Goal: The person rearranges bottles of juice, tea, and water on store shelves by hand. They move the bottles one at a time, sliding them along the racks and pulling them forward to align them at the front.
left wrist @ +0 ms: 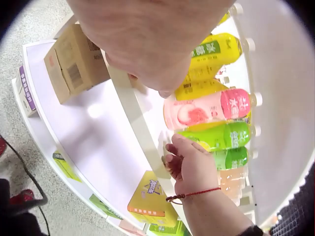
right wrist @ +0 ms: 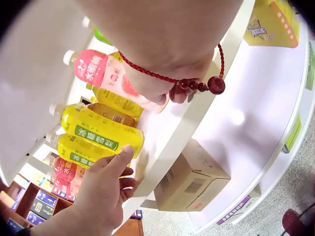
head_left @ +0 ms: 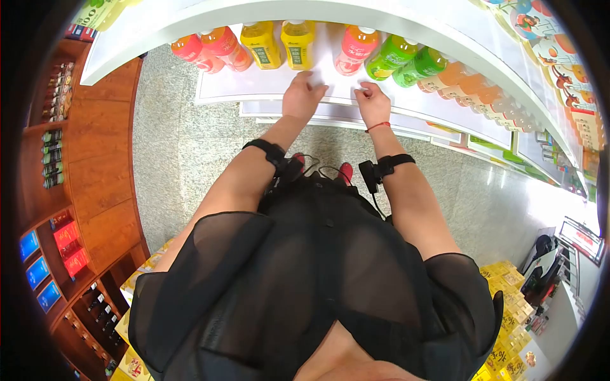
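Observation:
My left hand (head_left: 302, 100) is at the shelf's front edge with nothing in its grasp, close to the base of a yellow drink bottle (head_left: 298, 46). In the right wrist view the thumb of the left hand (right wrist: 101, 189) overlaps the bottom of that yellow bottle (right wrist: 101, 132). My right hand (head_left: 373, 105), with a red beaded bracelet, has loosely bent fingers and holds nothing. It is just in front of a pink peach drink bottle (head_left: 358, 51) and a green bottle (head_left: 392, 56). In the left wrist view the right hand (left wrist: 194, 167) overlaps the green bottle's lower end.
More pink bottles (head_left: 225, 47) stand on the left, and peach-coloured bottles (head_left: 467, 87) on the right. A white shelf board (head_left: 248, 11) hangs above the row. On the lower shelf are a cardboard box (left wrist: 76, 64) and a yellow carton (left wrist: 152, 196).

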A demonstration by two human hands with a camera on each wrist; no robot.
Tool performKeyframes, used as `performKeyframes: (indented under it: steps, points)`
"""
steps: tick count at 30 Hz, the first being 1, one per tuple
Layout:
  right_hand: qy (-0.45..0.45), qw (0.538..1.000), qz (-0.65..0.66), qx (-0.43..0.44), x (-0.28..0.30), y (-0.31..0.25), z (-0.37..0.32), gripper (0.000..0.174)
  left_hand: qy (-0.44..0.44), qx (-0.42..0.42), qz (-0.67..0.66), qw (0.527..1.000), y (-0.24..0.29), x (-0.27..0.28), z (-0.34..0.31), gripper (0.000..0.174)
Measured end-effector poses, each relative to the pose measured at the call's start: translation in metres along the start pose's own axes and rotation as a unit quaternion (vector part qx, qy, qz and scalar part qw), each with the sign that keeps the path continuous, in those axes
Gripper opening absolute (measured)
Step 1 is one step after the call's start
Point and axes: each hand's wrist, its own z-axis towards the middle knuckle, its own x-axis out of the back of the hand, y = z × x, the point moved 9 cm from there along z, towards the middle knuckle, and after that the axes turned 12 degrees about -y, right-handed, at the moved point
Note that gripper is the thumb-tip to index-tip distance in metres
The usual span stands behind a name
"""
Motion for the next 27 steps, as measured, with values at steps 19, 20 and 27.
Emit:
performKeyframes:
  steps: [19,20,27]
  points:
    - [-0.075,0.996,-0.051,-0.008,0.041,0.019,0.03,0.083,0.026,0.081,0.009,0.996,0.032,-0.069,0.041,0.075]
    - [-0.08,0.995,-0.052,-0.002,0.037,0.02,0.035,0.083,0.024,0.075,-0.003,0.997,0.031,-0.07,0.042,0.073]
    - [-0.063,0.998,-0.02,-0.025,0.022,0.05,0.059,0.082,0.029,0.087,-0.015,0.996,0.035,-0.07,0.039,0.066]
